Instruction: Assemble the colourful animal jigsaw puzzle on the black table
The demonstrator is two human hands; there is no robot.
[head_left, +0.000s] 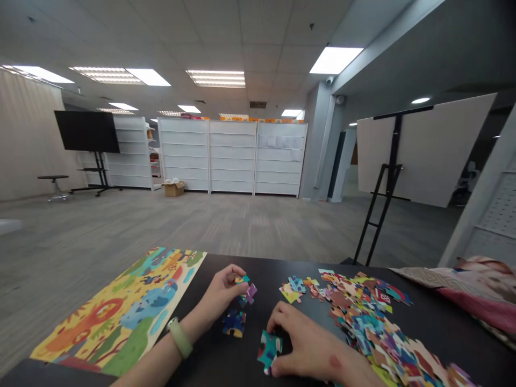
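Between the thumb and fingers of my left hand (226, 289) is a small puzzle piece (241, 279), mostly covered by the fingertips. Just under that hand a purple puzzle piece (250, 293) lies on the black table, and a dark blue one (234, 322) sits nearer to me. My right hand (300, 341) pinches a teal puzzle piece (266, 349) by its edges, low over or on the table. To the right spreads a heap of loose puzzle pieces (381, 333), with a few pieces apart at its left side.
A colourful animal picture sheet (141, 301) lies on the left of the table (201, 349). Patterned cloth (455, 290) covers the right corner. Beyond are an easel board (423, 150), white shelves (231, 156), a cardboard box (173, 188) and a screen on a stand (86, 131).
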